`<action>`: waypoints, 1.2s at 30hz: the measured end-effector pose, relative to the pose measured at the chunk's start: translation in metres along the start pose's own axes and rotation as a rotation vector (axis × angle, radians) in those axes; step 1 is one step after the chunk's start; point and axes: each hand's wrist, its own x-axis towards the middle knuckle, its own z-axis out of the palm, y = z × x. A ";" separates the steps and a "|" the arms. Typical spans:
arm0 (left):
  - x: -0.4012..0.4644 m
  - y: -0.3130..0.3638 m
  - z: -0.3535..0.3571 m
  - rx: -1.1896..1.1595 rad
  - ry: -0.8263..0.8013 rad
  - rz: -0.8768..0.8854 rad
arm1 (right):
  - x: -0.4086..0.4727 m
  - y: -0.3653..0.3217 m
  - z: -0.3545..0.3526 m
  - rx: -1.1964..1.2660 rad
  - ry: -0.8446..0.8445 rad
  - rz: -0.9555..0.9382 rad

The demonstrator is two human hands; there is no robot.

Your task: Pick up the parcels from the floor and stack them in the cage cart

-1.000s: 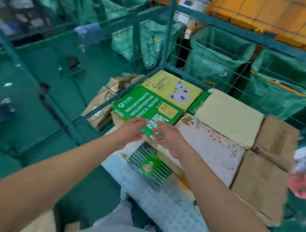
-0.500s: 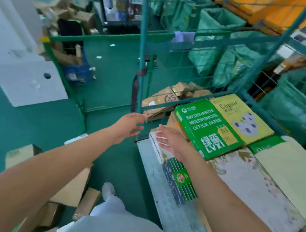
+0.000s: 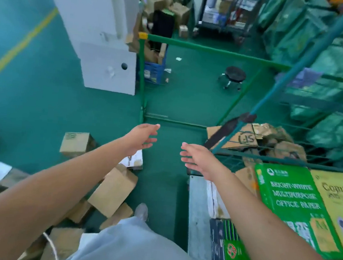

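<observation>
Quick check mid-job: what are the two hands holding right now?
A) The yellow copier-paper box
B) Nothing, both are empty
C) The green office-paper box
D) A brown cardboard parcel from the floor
B: the left hand and right hand hang over bare green floor with fingers spread, while the green office-paper box lies in the cage cart and the brown cardboard parcel lies on the floor.
</observation>
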 end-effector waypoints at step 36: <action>0.130 -0.022 -0.204 -0.402 0.755 -0.375 | 0.330 -0.164 0.171 -0.757 -0.665 0.131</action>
